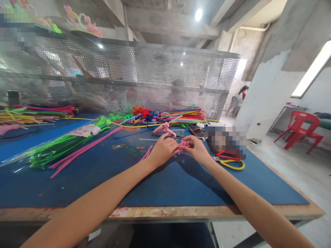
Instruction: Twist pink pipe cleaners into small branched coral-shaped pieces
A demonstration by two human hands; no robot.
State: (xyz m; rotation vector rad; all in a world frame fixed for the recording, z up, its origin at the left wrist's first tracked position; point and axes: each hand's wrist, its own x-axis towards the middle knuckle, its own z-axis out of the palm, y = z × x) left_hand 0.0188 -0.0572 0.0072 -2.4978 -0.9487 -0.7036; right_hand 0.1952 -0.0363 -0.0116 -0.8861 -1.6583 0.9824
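Both my hands meet over the middle of the blue-covered table [144,186], around a small pink pipe-cleaner piece [184,144]. My left hand [165,148] has its fingertips closed on the piece's left side. From the right, my right hand [196,147] pinches the same piece between thumb and fingers. The fingers cover part of it, so its full shape is hidden. Just beyond my left hand is a pink glue gun [164,129]. A few short pink pipe cleaners [147,153] lie beside my left wrist.
Yellow-handled scissors [232,164] lie right of my right hand, near a partly blurred dark tablet-like object [214,139]. At left rests a plastic bag of green pipe cleaners [62,148], with long pink pipe cleaners [88,150] alongside. A perforated metal panel [150,75] stands behind.
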